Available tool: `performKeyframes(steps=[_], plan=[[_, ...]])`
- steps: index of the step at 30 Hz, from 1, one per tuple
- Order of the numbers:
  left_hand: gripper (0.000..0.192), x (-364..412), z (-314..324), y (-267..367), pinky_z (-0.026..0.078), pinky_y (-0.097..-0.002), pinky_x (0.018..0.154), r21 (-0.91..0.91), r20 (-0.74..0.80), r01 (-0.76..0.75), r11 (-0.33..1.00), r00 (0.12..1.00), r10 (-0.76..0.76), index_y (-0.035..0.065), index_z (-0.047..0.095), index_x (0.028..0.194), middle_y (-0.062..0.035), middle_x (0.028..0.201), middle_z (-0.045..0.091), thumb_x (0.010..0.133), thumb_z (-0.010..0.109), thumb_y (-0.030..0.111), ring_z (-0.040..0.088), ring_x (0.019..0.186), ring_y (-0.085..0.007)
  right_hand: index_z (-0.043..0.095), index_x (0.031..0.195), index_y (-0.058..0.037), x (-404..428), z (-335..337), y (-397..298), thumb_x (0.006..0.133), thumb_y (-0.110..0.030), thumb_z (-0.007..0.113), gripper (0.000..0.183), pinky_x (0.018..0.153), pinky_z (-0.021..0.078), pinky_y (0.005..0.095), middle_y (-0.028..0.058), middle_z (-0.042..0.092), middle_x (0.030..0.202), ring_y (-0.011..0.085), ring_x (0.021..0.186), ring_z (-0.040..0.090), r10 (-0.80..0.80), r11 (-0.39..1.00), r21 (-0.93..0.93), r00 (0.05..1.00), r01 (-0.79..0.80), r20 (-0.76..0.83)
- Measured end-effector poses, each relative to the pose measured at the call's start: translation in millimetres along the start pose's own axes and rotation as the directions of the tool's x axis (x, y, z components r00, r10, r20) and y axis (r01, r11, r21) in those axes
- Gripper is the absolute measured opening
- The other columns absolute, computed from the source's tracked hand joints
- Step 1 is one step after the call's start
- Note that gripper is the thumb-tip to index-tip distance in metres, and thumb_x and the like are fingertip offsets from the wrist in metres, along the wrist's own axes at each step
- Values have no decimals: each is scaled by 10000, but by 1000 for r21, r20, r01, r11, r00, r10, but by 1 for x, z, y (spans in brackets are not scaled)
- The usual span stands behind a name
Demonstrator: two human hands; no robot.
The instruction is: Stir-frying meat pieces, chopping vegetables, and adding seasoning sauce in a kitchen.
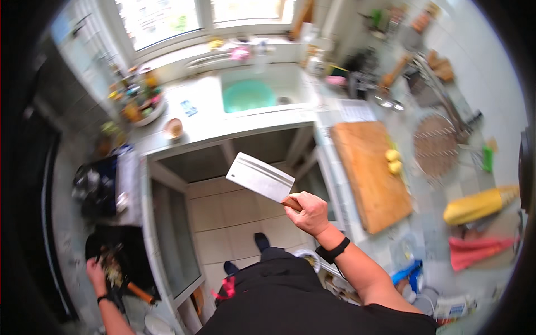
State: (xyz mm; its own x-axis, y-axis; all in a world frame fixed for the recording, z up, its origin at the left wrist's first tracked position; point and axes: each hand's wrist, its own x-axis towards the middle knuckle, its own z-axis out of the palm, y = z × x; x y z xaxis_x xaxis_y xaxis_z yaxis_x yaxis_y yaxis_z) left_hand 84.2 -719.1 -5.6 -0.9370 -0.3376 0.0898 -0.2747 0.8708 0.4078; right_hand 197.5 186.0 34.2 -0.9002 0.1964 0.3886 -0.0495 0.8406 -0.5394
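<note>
My right hand (309,212) grips the wooden handle of a cleaver (263,177), its broad metal blade raised over the floor and pointing to the upper left. At the lower left, my left hand (96,274) reaches over a dark pan (140,247) that has pale food pieces (113,272) in it. That hand's fingers are blurred, and whether they hold something cannot be told. A wooden-handled utensil (140,292) lies beside the pan. On the right counter, a wooden cutting board (368,176) lies near small yellow pieces of food (393,162).
Ahead, a white sink (289,83) holds a turquoise basin (249,96). A tray of bottles (146,117) and a small bowl (173,128) stand left of it. A round rack (435,144), a yellow bag (477,207) and a red cloth (479,251) are at the right.
</note>
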Motion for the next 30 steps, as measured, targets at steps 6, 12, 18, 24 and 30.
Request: performKeyframes(steps=[6,12,18,24,30], plan=[[446,3,-6,8,518,-419,1076,-667,156,383,639,910,-383,-50,639,1408,-192,1397,674,1082,643,255,647,1260,-322,775,1070,-145,-128,-80,162,891,-234,819,205,816,598,405,93,766,990,297,911,750,455,830,-207,843,-518,-288],[906,-41,-23,77,171,-469,1267,-984,175,151,-92,904,-390,-19,294,1629,-174,1705,256,1039,436,654,191,1569,-329,750,1224,-51,-200,-123,274,1005,-265,739,306,972,560,416,138,778,1161,277,1077,720,588,739,-213,766,-640,-261],[1074,-62,-49,120,15,-472,1351,-939,107,-13,-344,939,-327,9,175,1727,-166,1827,124,1034,345,811,21,1698,-322,698,1238,15,-235,-111,351,1008,-262,742,362,963,547,448,179,699,1176,353,1076,675,519,736,-370,823,-567,-230],[692,-59,-52,81,421,-433,1227,-950,131,31,-312,943,-306,-69,492,1500,-218,1521,559,1053,675,426,551,1422,-320,702,1254,6,-200,-99,313,970,-201,711,351,948,560,466,198,697,1186,366,1068,689,555,537,-573,771,-619,-313],[391,-58,-39,0,558,-335,751,-715,169,425,555,875,-453,2,648,1243,-82,1001,697,897,797,107,673,890,-174,786,1037,7,-156,-19,214,866,-45,595,262,932,564,461,208,766,963,326,983,732,416,778,-407,878,-479,-238]])
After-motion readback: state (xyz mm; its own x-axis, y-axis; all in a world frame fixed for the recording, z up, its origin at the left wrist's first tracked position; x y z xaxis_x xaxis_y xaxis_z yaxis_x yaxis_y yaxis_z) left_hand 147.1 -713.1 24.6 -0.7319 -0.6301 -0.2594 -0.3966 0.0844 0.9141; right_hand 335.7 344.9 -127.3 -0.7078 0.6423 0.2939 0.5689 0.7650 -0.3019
